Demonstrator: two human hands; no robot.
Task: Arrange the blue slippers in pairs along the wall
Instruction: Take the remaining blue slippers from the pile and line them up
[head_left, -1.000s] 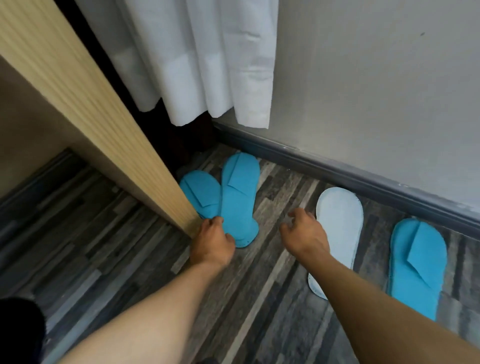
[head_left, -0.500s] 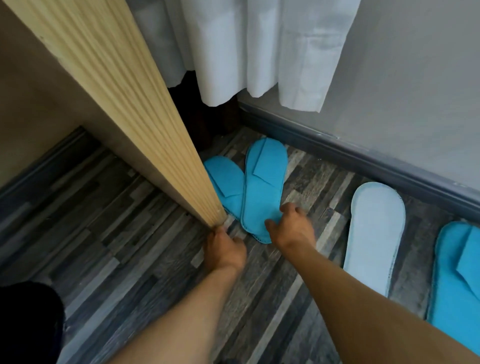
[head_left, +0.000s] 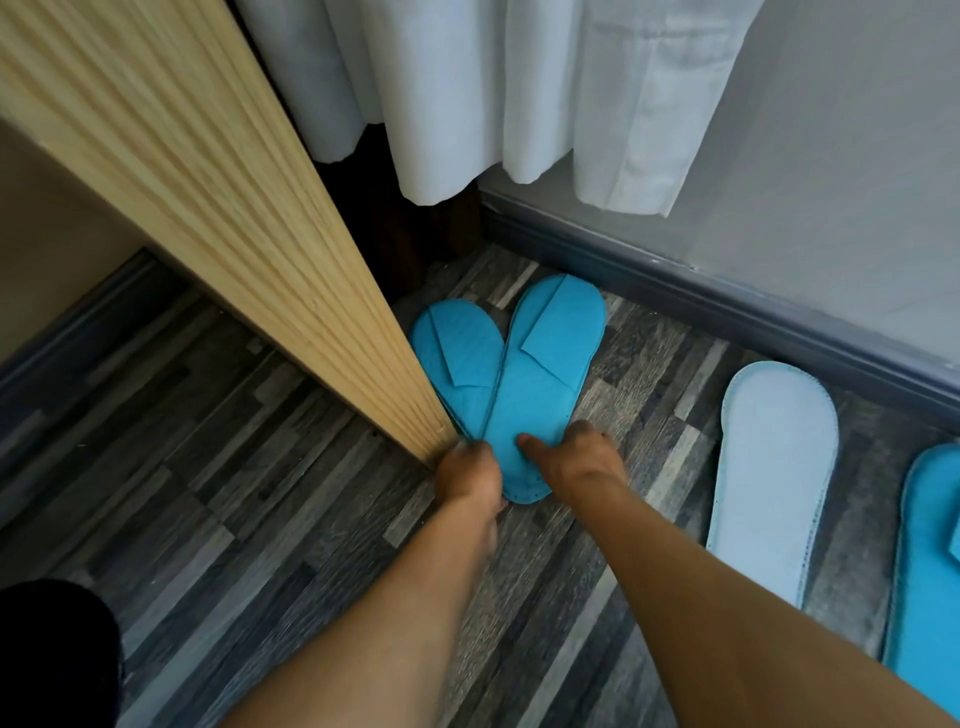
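Two blue slippers lie toe-to-wall in the corner, heels overlapping. The left slipper is partly hidden behind the wooden panel. The right slipper lies on top at the heel. My left hand pinches the left slipper's heel beside the panel's corner. My right hand presses its thumb on the right slipper's heel, fingers at its edge. Further right, a slipper lies sole-up, pale blue-white. Another blue slipper is cut off by the frame's right edge.
A grey wall with a dark skirting board runs along the back. White cloth hangs above the corner. The floor is grey wood-pattern planks. A dark shape sits at the bottom left.
My right hand left the sole-up slipper and moved left onto the right slipper's heel. My left hand stayed at the panel's corner. The view shifted closer and leftward.
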